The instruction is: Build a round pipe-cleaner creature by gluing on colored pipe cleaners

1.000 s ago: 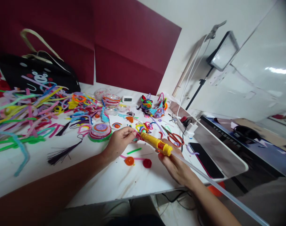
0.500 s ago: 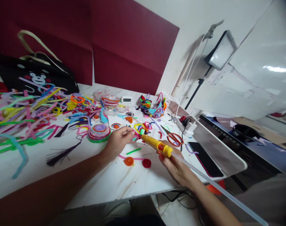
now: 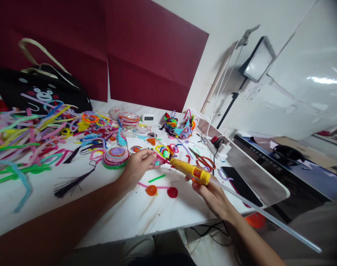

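My right hand (image 3: 212, 195) is wrapped round the grip of a yellow hot glue gun (image 3: 190, 171), with a long clear glue stick (image 3: 270, 218) trailing from its back. The gun's nozzle points left, close to my left hand (image 3: 139, 166). Between that hand's pinched thumb and fingers is a pink pipe cleaner (image 3: 162, 159). A yellow, green and blue coiled piece (image 3: 164, 151) shows just behind it. Below the hands, a green pipe cleaner piece (image 3: 157, 178), an orange coil (image 3: 151, 190) and a red coil (image 3: 172, 192) lie on the white table (image 3: 115, 218).
Red-handled scissors (image 3: 205, 162) and a phone (image 3: 242, 186) lie at the right. Tangled pipe cleaners (image 3: 43, 136) cover the left side, near a dark tassel (image 3: 74, 184) and a layered coiled disc (image 3: 116, 157). A power strip (image 3: 222, 151) stands by the right edge.
The glue gun and my right hand have shifted slightly right, away from my left hand. My left hand keeps nearly the same place and its pinch.
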The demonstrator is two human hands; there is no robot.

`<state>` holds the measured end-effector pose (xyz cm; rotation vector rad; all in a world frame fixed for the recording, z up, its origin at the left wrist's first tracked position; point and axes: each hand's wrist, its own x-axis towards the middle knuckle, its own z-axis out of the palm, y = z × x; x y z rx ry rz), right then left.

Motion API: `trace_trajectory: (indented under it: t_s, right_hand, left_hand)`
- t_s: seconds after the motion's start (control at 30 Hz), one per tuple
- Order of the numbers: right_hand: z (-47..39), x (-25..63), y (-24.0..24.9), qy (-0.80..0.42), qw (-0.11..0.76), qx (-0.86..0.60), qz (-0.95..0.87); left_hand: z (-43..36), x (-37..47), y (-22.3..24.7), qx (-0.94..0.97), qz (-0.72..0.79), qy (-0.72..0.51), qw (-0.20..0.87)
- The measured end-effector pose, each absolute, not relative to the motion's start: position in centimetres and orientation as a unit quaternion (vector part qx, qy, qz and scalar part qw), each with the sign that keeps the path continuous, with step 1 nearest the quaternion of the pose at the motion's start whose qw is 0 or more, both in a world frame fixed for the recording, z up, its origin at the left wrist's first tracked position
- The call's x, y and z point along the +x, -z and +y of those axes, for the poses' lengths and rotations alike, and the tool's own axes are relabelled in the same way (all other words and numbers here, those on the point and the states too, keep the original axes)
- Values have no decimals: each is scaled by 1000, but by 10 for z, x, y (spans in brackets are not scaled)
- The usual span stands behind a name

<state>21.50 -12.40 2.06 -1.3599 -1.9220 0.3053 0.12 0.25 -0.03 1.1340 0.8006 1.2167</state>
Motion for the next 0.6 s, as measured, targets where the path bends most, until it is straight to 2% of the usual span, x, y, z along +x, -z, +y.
trace_trajectory:
  t_s: [0.13,0.37,0.6]
  right_hand:
    - [-125,230,-21,-74,356,-517,-775]
    - [-122,244,-24,-14,203,-522,-829]
    - [-102,240,-10,8,126,-507,-853]
  left_hand:
    - [5,0,-1,450,359,-540,614]
    - [10,-4,-6,394,348,-609,594]
    - [12,-4,-7,390,334,-626,587]
